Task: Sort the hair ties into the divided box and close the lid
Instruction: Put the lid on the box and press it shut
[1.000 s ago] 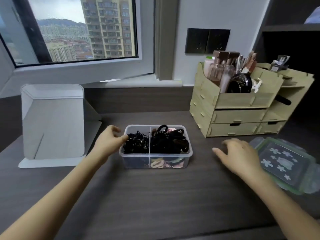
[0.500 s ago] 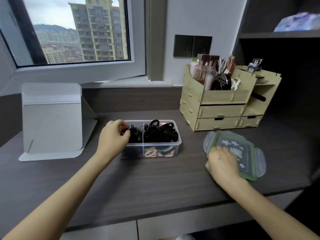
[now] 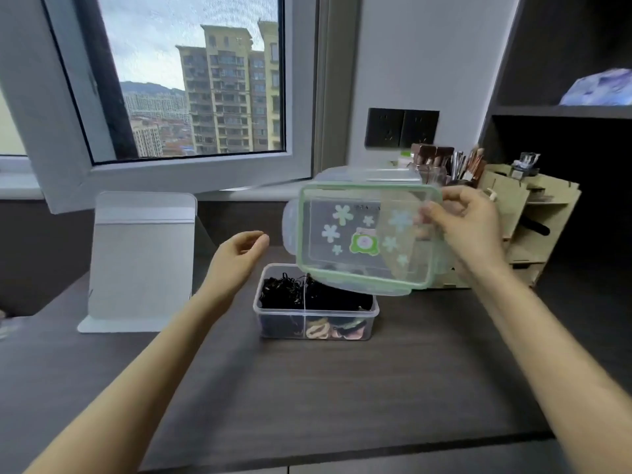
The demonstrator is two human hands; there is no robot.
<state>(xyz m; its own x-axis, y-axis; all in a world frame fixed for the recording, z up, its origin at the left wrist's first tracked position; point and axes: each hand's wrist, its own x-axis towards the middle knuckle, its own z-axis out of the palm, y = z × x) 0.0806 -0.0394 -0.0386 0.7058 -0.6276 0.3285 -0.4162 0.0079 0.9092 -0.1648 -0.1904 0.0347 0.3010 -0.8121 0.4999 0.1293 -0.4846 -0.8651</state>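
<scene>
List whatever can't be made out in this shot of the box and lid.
All in the head view:
- Divided box: its back right corner is hidden behind the lid, which the right hand holds.
- Small print on the lid: too blurred to read.
- Wooden organizer: its lower left is hidden by the lid and the right hand.
- Blue thing on the shelf: cut off by the right edge.

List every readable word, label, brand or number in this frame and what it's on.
Nothing reads legibly.
lid, in the right hand grip: faint printed line near its top edge, too blurred to read.
frog sticker on the lid: no words visible.
bottles in the wooden organizer: any labels too small to read.
wall sockets: no markings legible.
</scene>
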